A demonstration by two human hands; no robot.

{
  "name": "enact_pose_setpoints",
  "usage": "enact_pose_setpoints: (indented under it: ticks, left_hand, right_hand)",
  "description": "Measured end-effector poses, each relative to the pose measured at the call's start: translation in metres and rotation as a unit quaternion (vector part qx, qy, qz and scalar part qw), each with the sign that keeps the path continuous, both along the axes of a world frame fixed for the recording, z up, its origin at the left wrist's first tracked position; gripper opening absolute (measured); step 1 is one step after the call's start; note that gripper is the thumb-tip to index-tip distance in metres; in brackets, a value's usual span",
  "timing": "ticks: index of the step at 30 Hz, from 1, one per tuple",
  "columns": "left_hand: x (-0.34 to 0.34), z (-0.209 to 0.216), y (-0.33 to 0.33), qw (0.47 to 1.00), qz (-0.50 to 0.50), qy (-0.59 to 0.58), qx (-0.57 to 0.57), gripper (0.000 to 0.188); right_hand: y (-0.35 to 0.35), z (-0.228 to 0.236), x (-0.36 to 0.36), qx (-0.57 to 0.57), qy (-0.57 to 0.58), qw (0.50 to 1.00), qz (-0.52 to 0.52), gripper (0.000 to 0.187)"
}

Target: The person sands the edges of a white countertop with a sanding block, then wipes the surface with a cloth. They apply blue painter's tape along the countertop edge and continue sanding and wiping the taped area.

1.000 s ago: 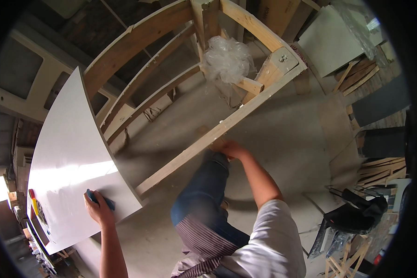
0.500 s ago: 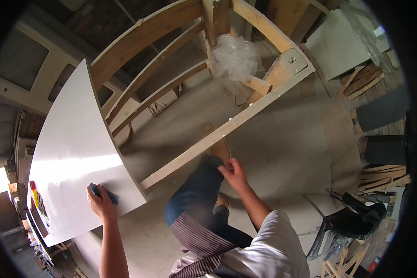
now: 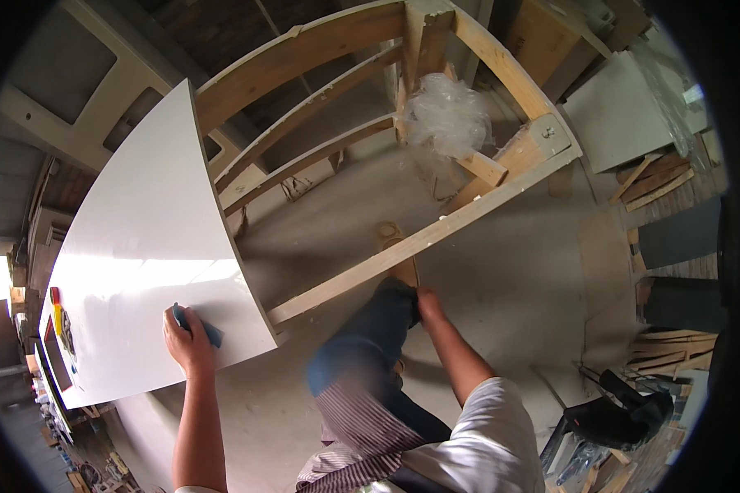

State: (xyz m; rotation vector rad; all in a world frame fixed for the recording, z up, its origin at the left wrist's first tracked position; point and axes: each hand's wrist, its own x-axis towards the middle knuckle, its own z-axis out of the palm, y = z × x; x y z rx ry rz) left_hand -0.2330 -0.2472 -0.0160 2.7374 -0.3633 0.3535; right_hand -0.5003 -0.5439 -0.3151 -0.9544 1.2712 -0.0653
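My left hand (image 3: 188, 343) is closed around a dark blue-green pad (image 3: 197, 325), perhaps a folded cloth or a sanding block. It presses the pad on a glossy white curved panel (image 3: 144, 238), close to the panel's near right corner. My right hand (image 3: 428, 305) is at the knee of my blue trousers (image 3: 355, 337), its fingers curled in against the fabric and partly hidden. The panel lies on a curved wooden frame (image 3: 370, 273), covering its left part.
Clear plastic film (image 3: 446, 115) is bunched inside the frame. A red-and-yellow tool (image 3: 56, 306) lies at the panel's left edge. To the right are a black chair-like item (image 3: 621, 411), stacked wood strips (image 3: 674, 352) and a pale board (image 3: 625, 111).
Panel and frame sit farther right in view. My left hand with the pad has shifted slightly right and up in the picture. The right hand has moved to the knee's right side.
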Motion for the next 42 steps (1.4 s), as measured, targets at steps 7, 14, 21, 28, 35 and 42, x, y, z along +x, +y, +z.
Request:
enact_pose_setpoints:
  ticks: [7,14,21,28,35,42]
  left_hand:
    - [-0.004,0.0,0.009,1.0,0.014,0.01,-0.018,0.016]
    - [-0.004,0.0,0.001,0.998,0.015,0.039,-0.054,0.013]
    - [-0.008,0.005,0.002,0.998,0.02,0.041,-0.035,0.012]
    - [-0.007,0.002,-0.002,0.998,0.02,0.043,-0.04,0.011]
    - [-0.008,0.003,0.006,0.997,0.024,0.042,-0.057,0.011]
    - [-0.007,0.0,0.003,0.997,0.014,0.045,-0.065,0.011]
  right_hand:
    - [-0.034,-0.096,0.034,-0.276,0.117,0.927,0.224,0.041]
    - [-0.062,-0.104,0.117,-0.526,-0.068,0.758,0.379,0.039]
    - [-0.122,-0.065,0.077,-0.289,-0.026,0.812,0.507,0.038]
    - [-0.066,-0.127,0.06,-0.359,-0.019,0.889,0.282,0.038]
    - [0.016,-0.12,-0.044,0.038,-0.044,0.992,-0.11,0.035]
    - [0.099,-0.077,-0.066,0.133,-0.031,0.987,-0.081,0.03]
